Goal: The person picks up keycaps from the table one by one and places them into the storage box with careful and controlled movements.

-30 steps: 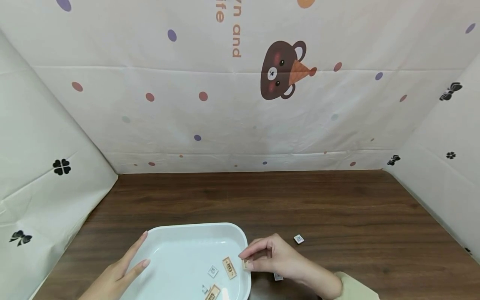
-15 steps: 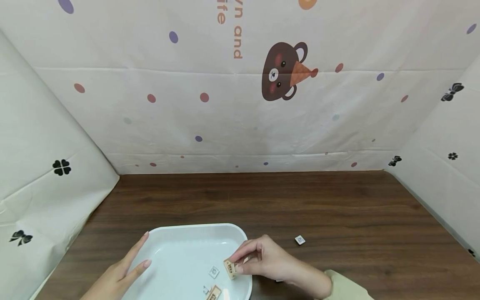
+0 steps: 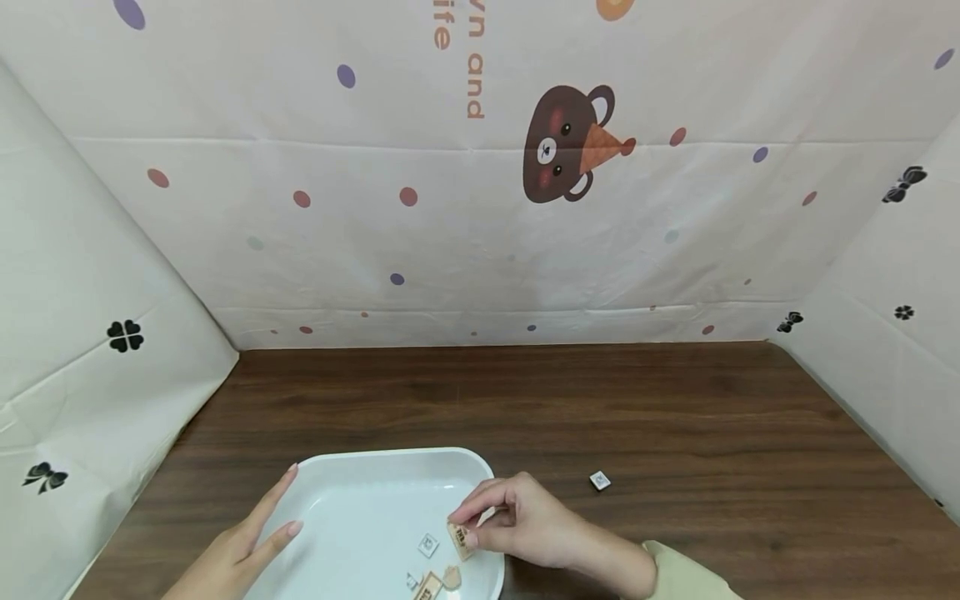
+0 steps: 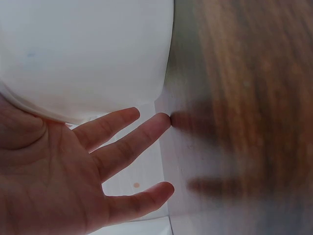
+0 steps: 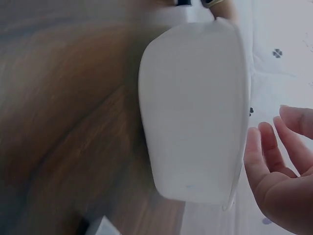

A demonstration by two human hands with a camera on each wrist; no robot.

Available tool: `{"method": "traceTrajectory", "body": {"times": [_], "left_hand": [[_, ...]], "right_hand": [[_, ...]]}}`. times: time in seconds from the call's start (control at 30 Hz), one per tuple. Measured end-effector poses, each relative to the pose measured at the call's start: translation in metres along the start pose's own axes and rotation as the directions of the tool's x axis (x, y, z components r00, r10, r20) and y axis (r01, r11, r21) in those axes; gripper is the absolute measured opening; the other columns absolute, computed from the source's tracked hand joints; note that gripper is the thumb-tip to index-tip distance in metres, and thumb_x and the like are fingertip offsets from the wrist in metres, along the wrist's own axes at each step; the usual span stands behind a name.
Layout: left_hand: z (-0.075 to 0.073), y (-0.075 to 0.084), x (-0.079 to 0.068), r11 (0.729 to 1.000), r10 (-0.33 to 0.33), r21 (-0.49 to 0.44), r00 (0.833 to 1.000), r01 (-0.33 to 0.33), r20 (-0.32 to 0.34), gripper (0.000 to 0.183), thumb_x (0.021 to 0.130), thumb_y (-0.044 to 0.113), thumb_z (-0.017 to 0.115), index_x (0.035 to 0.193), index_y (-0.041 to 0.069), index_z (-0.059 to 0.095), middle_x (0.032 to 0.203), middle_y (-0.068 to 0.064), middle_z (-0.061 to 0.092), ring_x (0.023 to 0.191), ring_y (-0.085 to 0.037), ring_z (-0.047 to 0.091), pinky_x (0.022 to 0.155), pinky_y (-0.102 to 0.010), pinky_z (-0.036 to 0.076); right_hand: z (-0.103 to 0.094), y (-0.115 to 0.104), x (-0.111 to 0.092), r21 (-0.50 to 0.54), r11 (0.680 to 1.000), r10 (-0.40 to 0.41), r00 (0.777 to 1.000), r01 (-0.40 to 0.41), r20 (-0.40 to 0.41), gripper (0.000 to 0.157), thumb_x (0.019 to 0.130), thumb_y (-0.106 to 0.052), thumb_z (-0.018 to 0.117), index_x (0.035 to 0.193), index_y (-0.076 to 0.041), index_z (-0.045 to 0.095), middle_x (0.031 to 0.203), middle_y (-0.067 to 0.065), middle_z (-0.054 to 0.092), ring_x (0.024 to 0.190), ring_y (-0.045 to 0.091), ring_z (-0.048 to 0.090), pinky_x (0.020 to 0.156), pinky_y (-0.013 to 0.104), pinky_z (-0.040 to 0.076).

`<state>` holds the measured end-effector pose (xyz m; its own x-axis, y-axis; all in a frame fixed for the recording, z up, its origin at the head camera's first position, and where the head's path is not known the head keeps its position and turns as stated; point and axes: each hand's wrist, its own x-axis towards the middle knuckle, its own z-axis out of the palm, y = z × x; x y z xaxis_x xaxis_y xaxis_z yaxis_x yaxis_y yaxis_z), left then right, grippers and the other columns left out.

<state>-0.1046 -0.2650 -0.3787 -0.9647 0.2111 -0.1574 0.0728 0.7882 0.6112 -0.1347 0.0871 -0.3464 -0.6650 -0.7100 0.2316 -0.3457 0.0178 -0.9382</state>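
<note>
A white tray [image 3: 360, 500] lies at the front of the table. My left hand [image 3: 232, 546] rests at its left rim with straight fingers; in the left wrist view, the fingers [image 4: 129, 147] extend beside the outer wall. Over the tray's right side is my right hand [image 3: 525, 521], thumb and fingers loosely bent, with nothing visible between them in the right wrist view. Just below its fingertips lies a rectangular wooden piece with printed letters [image 3: 461, 543], partly hidden. A small rounded wooden piece [image 3: 452, 577] and a second lettered wooden piece [image 3: 428, 587] lie nearer the front.
A square white tile [image 3: 428, 545] and a tiny whitish piece [image 3: 412, 581] are also in the tray. Another white tile [image 3: 599, 481] lies on the dark wooden table [image 3: 712, 433], right of the tray. Patterned white cloth [image 3: 465, 233] walls the back and sides.
My right hand has moved left over the tray and let go of the small wooden piece, which now lies in the tray. The left hand has stayed at the rim.
</note>
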Motion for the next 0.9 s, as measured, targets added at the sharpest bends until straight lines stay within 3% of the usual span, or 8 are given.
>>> {"method": "traceTrajectory", "body": {"times": [0.07,0.13,0.23,0.37,0.57,0.77,0.9], "left_hand": [[0.0,0.001,0.0,1.0,-0.004,0.001,1.0,0.004,0.002,0.065,0.097,0.034,0.042,0.148,0.015,0.006,0.147,-0.023,0.018,0.118,-0.052,0.038,0.082,-0.063,0.039],[0.0,0.002,0.0,1.0,-0.012,0.003,1.0,0.012,0.005,0.066,0.097,0.035,0.042,0.148,0.015,0.006,0.147,-0.023,0.019,0.118,-0.051,0.038,0.082,-0.062,0.039],[-0.001,0.003,0.001,1.0,-0.021,0.006,1.0,0.021,0.011,0.066,0.097,0.035,0.042,0.148,0.016,0.006,0.146,-0.023,0.019,0.118,-0.05,0.039,0.083,-0.062,0.039],[-0.002,0.004,0.001,1.0,-0.027,0.004,0.999,0.027,0.023,0.066,0.097,0.036,0.042,0.148,0.016,0.005,0.146,-0.024,0.019,0.118,-0.05,0.04,0.084,-0.061,0.039],[-0.001,0.003,0.001,1.0,-0.006,0.012,1.0,0.006,-0.003,0.065,0.097,0.034,0.043,0.148,0.016,0.007,0.146,-0.024,0.022,0.116,-0.049,0.042,0.083,-0.061,0.04],[0.001,0.002,0.001,1.0,0.014,0.02,0.999,-0.014,-0.033,0.064,0.097,0.033,0.043,0.148,0.017,0.008,0.145,-0.023,0.024,0.115,-0.048,0.044,0.081,-0.061,0.04],[0.002,0.0,0.001,1.0,0.014,0.015,1.0,-0.013,-0.025,0.064,0.097,0.033,0.043,0.148,0.017,0.008,0.145,-0.023,0.023,0.115,-0.049,0.043,0.081,-0.061,0.04]], "right_hand": [[0.0,0.0,-0.002,-0.134,0.989,-0.059,0.998,0.059,0.001,0.018,0.082,0.001,0.063,0.099,0.006,0.066,0.095,0.016,0.065,0.086,0.013,0.062,0.07,0.022,0.052],[0.0,-0.001,-0.004,-0.282,0.951,-0.133,0.991,0.129,0.007,0.019,0.084,-0.002,0.062,0.102,0.0,0.067,0.097,0.01,0.066,0.088,0.014,0.062,0.071,0.02,0.051],[0.0,-0.001,-0.007,-0.454,0.868,-0.212,0.977,0.201,0.026,0.021,0.085,-0.006,0.062,0.106,-0.005,0.067,0.102,0.004,0.066,0.093,0.011,0.061,0.077,0.02,0.049],[-0.002,-0.003,-0.012,-0.617,0.749,-0.258,0.964,0.243,0.066,0.024,0.087,-0.01,0.061,0.111,-0.007,0.065,0.111,0.004,0.062,0.106,0.014,0.057,0.087,0.026,0.046],[-0.006,-0.003,-0.022,-0.784,0.574,-0.232,0.965,0.236,0.121,0.028,0.092,-0.019,0.054,0.118,-0.01,0.061,0.123,0.005,0.057,0.118,0.023,0.049,0.094,0.034,0.043],[-0.008,-0.002,-0.031,-0.857,0.477,-0.159,0.978,0.198,0.137,0.033,0.094,-0.025,0.05,0.123,-0.011,0.057,0.133,0.006,0.049,0.125,0.026,0.042,0.094,0.038,0.043],[-0.009,0.002,-0.035,-0.901,0.389,-0.177,0.975,0.193,0.133,0.037,0.091,-0.028,0.056,0.124,-0.012,0.057,0.134,0.006,0.048,0.125,0.026,0.042,0.095,0.037,0.042]]}}
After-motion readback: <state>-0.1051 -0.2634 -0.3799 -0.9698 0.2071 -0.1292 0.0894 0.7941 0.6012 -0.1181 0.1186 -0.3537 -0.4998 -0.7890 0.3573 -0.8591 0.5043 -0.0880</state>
